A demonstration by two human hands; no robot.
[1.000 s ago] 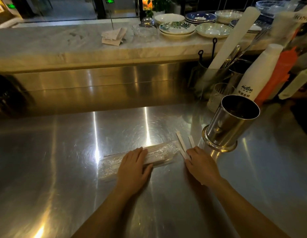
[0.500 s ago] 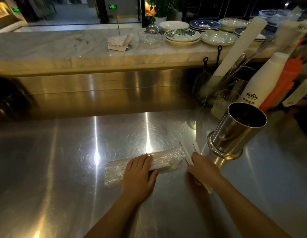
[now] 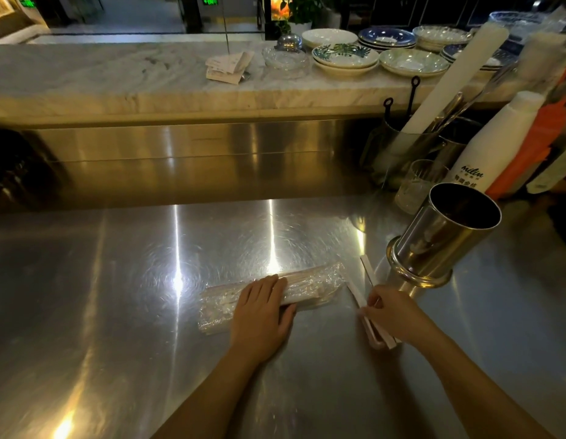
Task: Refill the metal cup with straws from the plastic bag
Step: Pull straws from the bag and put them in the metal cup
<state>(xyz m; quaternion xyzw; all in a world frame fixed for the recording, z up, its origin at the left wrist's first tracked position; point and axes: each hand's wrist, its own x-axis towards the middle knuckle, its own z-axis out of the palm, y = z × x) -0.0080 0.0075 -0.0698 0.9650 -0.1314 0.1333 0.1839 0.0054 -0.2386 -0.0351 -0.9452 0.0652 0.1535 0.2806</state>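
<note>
Left hand [image 3: 259,315] flat on the plastic bag [image 3: 310,285] of straws, pinning it to the steel table [image 3: 116,312]. Right hand [image 3: 392,312] pinching a few wrapped straws [image 3: 357,294] beside the bag. Metal cup [image 3: 446,236] just beyond, upright, open-mouthed.

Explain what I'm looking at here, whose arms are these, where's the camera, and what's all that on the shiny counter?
No machine here: the arms belong to a person, and the camera sits on their head, looking forward and down, so you see what they see. The view is wide-angle, so edges bend.

The left hand lies flat on a clear plastic bag of wrapped straws, resting on the steel counter. The right hand is pinching a few loose straws that lie beside the bag. Just beyond them stands the metal cup, which looks empty, though its inside is dark.

Behind the cup are a white bottle, an orange one, a glass and a tub of utensils. Farther back, a marble ledge holds plates.
</note>
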